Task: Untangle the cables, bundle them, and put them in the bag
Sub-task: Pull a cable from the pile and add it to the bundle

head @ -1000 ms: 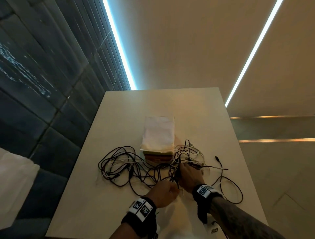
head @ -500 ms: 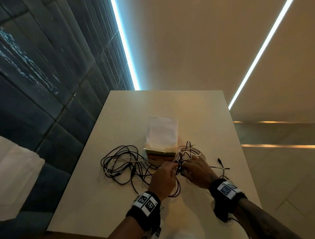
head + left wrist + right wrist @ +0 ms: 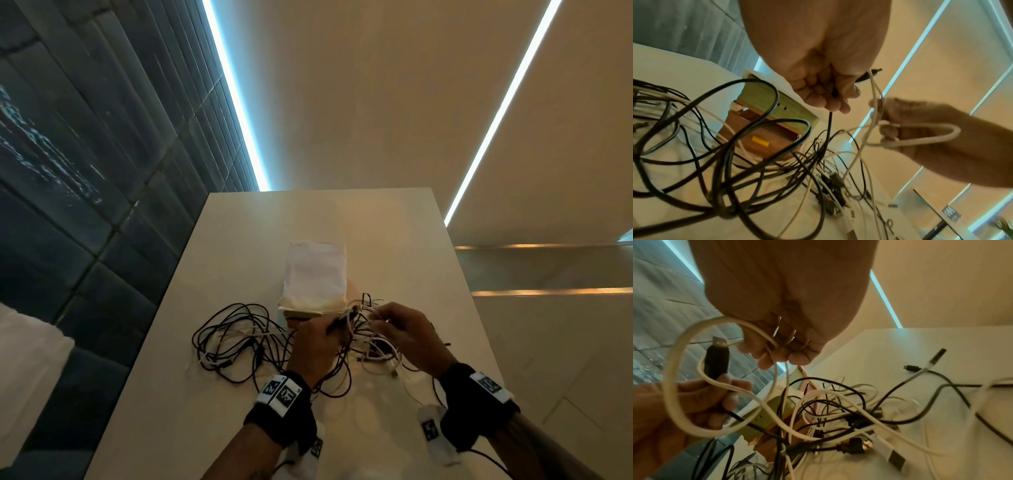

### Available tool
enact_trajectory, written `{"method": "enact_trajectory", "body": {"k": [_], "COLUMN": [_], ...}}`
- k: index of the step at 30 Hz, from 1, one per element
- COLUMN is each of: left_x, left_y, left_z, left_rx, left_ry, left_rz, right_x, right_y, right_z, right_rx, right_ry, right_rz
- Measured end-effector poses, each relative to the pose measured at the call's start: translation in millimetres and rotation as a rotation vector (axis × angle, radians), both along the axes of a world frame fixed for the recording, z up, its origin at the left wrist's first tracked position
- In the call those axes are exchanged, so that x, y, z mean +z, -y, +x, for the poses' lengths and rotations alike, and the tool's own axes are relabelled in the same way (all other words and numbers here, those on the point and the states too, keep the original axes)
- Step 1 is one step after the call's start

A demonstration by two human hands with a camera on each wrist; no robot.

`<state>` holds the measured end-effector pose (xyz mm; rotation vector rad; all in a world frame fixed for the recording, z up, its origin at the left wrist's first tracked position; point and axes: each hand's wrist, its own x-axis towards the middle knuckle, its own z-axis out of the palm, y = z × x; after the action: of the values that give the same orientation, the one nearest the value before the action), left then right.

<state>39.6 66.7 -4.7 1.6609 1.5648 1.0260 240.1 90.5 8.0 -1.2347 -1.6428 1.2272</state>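
Fingers of the left hand (image 3: 694, 402) grip a black plug (image 3: 716, 358); right hand (image 3: 781, 318), frame top, pinches a white cable (image 3: 674, 386).

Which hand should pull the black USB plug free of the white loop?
Left, probably. The left hand already grips the black USB plug, while the right hand holds the white cable loop around it.

Table (image 3: 239, 428): cable tangle (image 3: 239, 339) on its near half; folded bag (image 3: 315, 274) behind, atop a small stack; left hand (image 3: 313, 346) and right hand (image 3: 407, 335) side by side above the tangle's right part.
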Motion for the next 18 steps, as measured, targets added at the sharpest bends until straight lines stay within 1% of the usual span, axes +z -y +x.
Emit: {"method": "enact_trajectory", "body": {"k": [2, 4, 6, 8, 11, 12, 13, 14, 16, 17, 18], "left_x": [1, 1, 3, 7, 18, 22, 26, 29, 38, 43, 46], "left_y": [-2, -3, -6, -6, -2, -1, 1, 1, 2, 2, 2], "left_z": [-3, -6, -13, -21, -22, -20, -17, -14, -10, -9, -8], "left_rx": [-0.022, -0.062, -0.082, -0.107, -0.169, -0.184, -0.183, -0.166, -0.099, -0.066, -0.036], "left_ry": [0.028, -0.001, -0.037, -0.007, 0.039, 0.046, 0.058, 0.083, 0.22, 0.308, 0.383], "left_rz": [-0.038, -0.062, -0.086, -0.137, -0.227, -0.247, -0.26, -0.276, -0.326, -0.35, -0.364], "right_x": [-8, -8, -4, 2, 8, 11, 16, 21, 27, 27, 25], "right_y": [0, -1, -9, -18, -25, -27, -27, -28, -29, -29, -28], "right_z": [-3, -7, -6, -3, -6, -9, -11, -13, -15, -15, -15], "right_rx": [0.0, 0.02, -0.03, -0.103, -0.123, -0.127, -0.143, -0.174, -0.273, -0.33, -0.373], "right_ry": [0.088, 0.123, 0.157, 0.202, 0.194, 0.161, 0.087, -0.039, -0.297, -0.382, -0.425], "right_rz": [0.007, 0.03, 0.102, 0.173, 0.175, 0.155, 0.1, 0.021, -0.102, -0.138, -0.175]}}
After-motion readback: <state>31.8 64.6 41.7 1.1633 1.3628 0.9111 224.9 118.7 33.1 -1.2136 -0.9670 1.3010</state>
